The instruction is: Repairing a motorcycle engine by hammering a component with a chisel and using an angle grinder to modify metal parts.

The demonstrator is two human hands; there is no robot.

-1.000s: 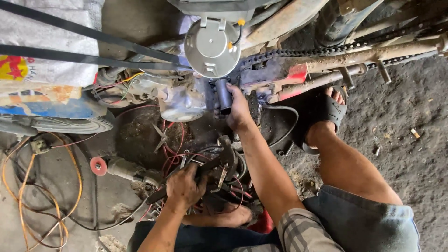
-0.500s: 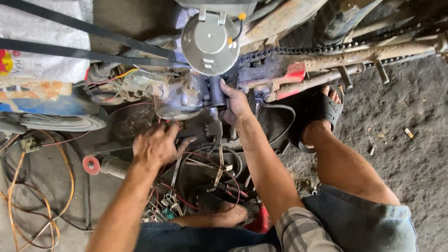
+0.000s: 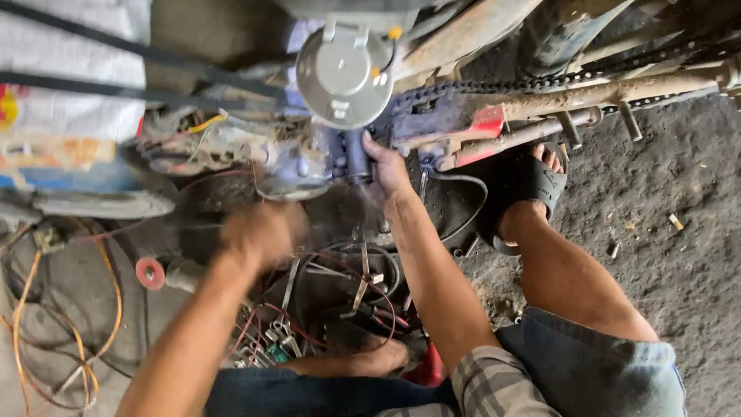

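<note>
My right hand (image 3: 386,168) rests on the grimy engine block (image 3: 309,166) of a motorcycle, its fingers against a dark blue part just under a round silver cover (image 3: 345,75). Blurred with motion, my left hand (image 3: 258,232) hovers below the engine, above a pile of tools and wires (image 3: 340,297). I cannot tell whether anything is in it. A drive chain (image 3: 556,77) and a rusty frame tube (image 3: 610,93) run off to the right.
My foot in a black sandal (image 3: 532,189) is planted on the dirt floor (image 3: 671,247) beside the engine. Orange cable (image 3: 46,340) coils at the lower left. A red-capped tool (image 3: 154,272) lies to the left. A printed sack (image 3: 62,93) sits at the upper left.
My left hand has risen from the tool pile near my lap toward the underside of the engine. My right hand has stayed on the engine.
</note>
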